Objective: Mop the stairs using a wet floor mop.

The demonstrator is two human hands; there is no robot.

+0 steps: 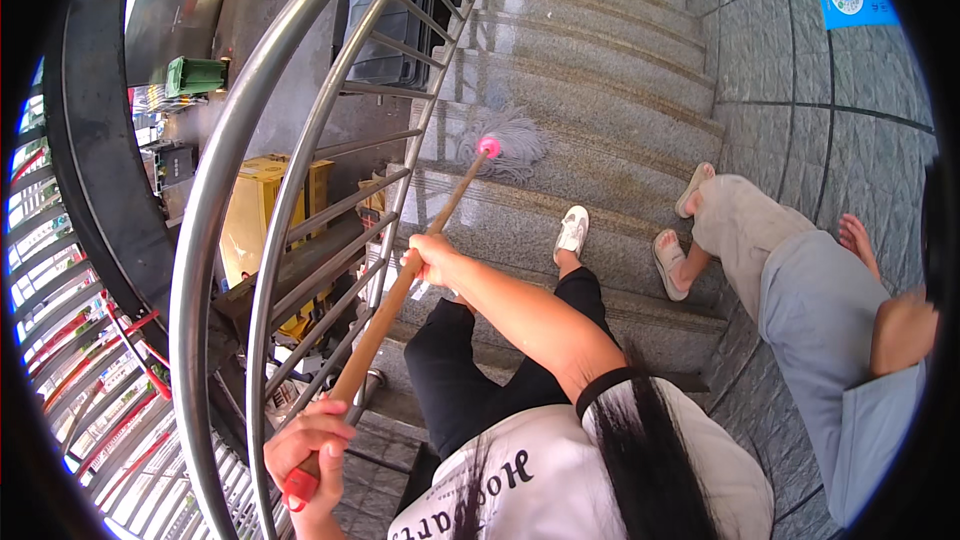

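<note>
A mop with a long wooden handle (392,302) slants up the stairs from the lower left. Its grey string head (515,145), joined by a pink collar (488,146), lies spread on a stone step. My right hand (432,258) is wrapped round the middle of the handle. Lower down, near the railing, my left hand (303,450) grips the handle close to its end, where a red piece (299,489) shows. One white shoe (572,232) of mine stands on a step below the mop head.
A curved metal railing (195,285) runs along the left, near my left hand. Another person in light grey clothes (815,295) and sandals stands on the steps at right, beside the tiled wall (765,70). Beyond the railing are a yellow box (255,210) and a green bin (196,76).
</note>
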